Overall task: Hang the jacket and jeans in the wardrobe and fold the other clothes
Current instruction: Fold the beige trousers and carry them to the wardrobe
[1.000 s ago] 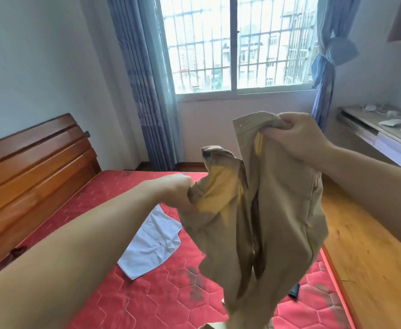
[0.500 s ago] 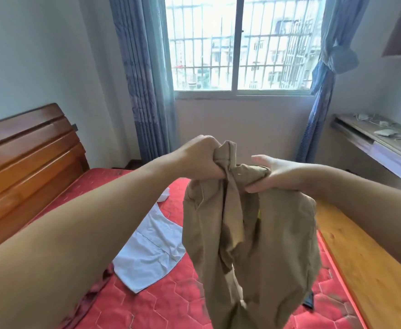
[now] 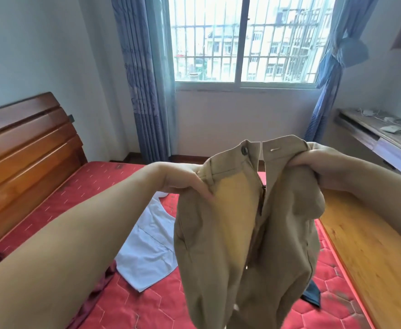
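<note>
The tan pants (image 3: 247, 233) hang in the air over the red mattress (image 3: 133, 305), held up by their top edge between two hands. The front of the pants is open. A dark round button (image 3: 244, 150) sits on one side of the top band, and a small buttonhole slit is on the other side. The zipper (image 3: 263, 191) is undone and runs down the middle. A yellow inside lining (image 3: 232, 210) shows on one side of the opening. The cloth is wrinkled and bunched, and the legs droop down past the bottom of the view. The left hand (image 3: 182, 179) pinches the top band on its side, fingers closed on the cloth. The right hand (image 3: 318, 160) grips the other side, with its fingers curled tight around a bunch of the band. On the mattress below lies a white shirt (image 3: 152, 245), spread flat and partly hidden by the pants. A dark red cloth (image 3: 99, 286) lies beside the left arm. A small dark blue thing (image 3: 312, 294) peeks out by the pants near the mattress edge. A wooden headboard (image 3: 28, 148) stands on the left, a window (image 3: 242, 41) with blue curtains (image 3: 144, 79) is ahead, and a desk (image 3: 384, 134) is on the right
</note>
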